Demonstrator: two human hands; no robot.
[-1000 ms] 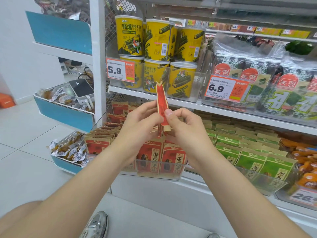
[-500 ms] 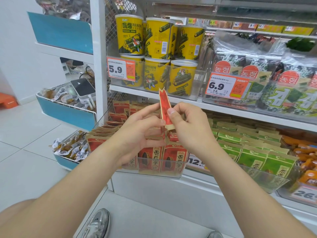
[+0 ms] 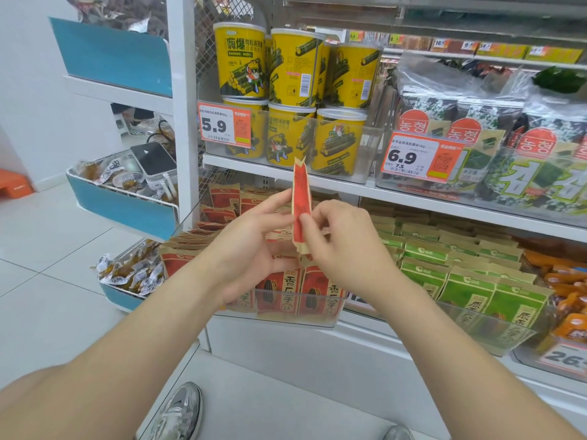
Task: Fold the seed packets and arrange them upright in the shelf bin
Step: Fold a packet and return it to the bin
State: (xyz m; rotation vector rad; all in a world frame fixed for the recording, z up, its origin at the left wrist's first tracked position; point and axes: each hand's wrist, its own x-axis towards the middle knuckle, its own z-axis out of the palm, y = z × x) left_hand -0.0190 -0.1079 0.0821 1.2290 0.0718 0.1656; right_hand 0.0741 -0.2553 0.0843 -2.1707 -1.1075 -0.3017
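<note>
1. A red seed packet [image 3: 301, 203] is held upright in front of a shop shelf, well above the bin. It looks folded into a narrow strip, with its notched top edge pointing up.
2. The left hand [image 3: 251, 246] pinches the packet's left edge between thumb and outstretched fingers, probably to steady it.
3. The right hand [image 3: 343, 246] grips the lower right side with the thumb on the front and the fingers curled behind, likely to press the crease flat.
4. A clear shelf bin [image 3: 286, 319] sits directly below. Matching red packets [image 3: 317, 290] stand upright inside it, facing forward, so lowering this one in should be a short move.
5. Green packets [image 3: 460, 281] fill the next bin to the right, and yellow tubs [image 3: 286, 68] line the shelf above.
</note>
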